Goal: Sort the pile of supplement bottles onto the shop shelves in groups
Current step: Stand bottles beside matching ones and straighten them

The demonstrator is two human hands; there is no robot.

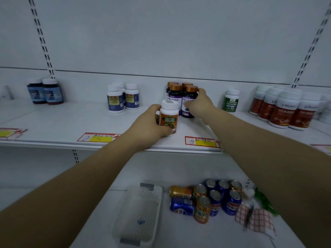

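My left hand [152, 122] grips a white bottle with an orange label [168, 119], upright at the front of the upper shelf [62, 122]. My right hand [200, 104] holds a dark bottle with a copper cap and purple label [190, 97], the front right one of a cluster of several such bottles [176, 94]. Further groups stand on the same shelf: dark blue-labelled bottles [46, 93] at the left, white bottles with blue and yellow labels [123, 98], one green-labelled bottle [231, 101], and several red-labelled white bottles [284, 110] at the right.
Red and yellow price tags [97, 137] lie along the shelf's front edge. On the lower shelf are a white perforated tray [139, 213], several drink cans [207, 199] and a checked cloth [256, 219]. Slotted uprights [42, 38] run up the back wall.
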